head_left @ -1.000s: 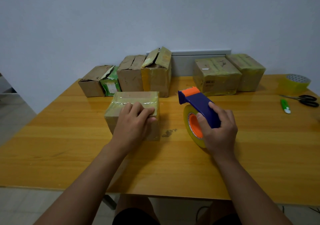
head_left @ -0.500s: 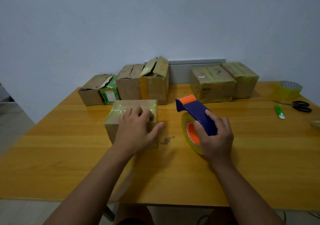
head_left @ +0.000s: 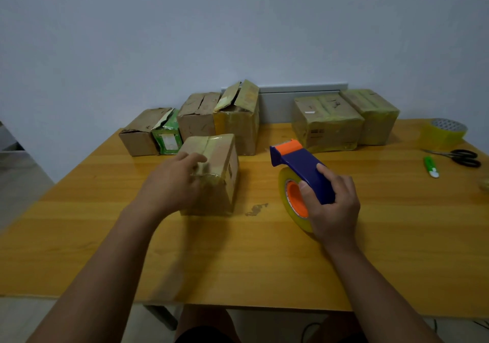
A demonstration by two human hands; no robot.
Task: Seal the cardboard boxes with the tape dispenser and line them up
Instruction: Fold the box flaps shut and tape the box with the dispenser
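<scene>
Wooden table (head_left: pixel 370 237): left hand (head_left: pixel 174 184) grips taped cardboard box (head_left: pixel 219 163) at 11 o'clock, apparently to reposition it; right hand (head_left: pixel 333 205) clamps tape dispenser (head_left: pixel 304 173) ready at 1 o'clock.

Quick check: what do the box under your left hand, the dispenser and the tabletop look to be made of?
Box: brown cardboard, glossy yellowish tape over its top. Tape dispenser: looks like moulded plastic, smooth blue body with orange parts, carrying a clear yellowish roll. Table: wood-grain top with a shiny finish; solid wood or laminate, cannot tell.
</scene>
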